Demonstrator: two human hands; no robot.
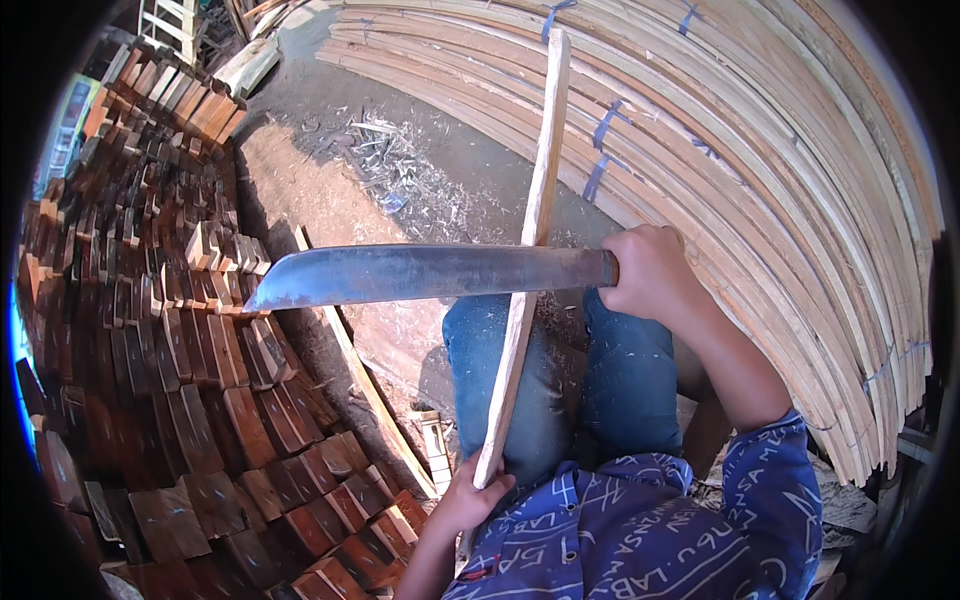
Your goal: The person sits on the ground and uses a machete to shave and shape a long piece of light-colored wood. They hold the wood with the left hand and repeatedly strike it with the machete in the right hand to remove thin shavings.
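My right hand (645, 272) is closed round the handle of a large machete (430, 272), most of the handle hidden in my fist. The broad grey blade points left and lies across a long, pale wooden strip (545, 150), covering a short part of it. Low in the view, my left hand (475, 497) grips the strip's near end, close to my body. From there the strip slants up and away over my knees, its far end in front of the stacked strips. Its edges look rough and uneven.
Rows of dark wooden blocks (190, 430) fill the left side. Bundles of long pale strips (760, 180), tied with blue bands, lie far and right. Wood shavings (395, 165) are scattered on the ground ahead. Another narrow strip (365, 375) lies left of my knees.
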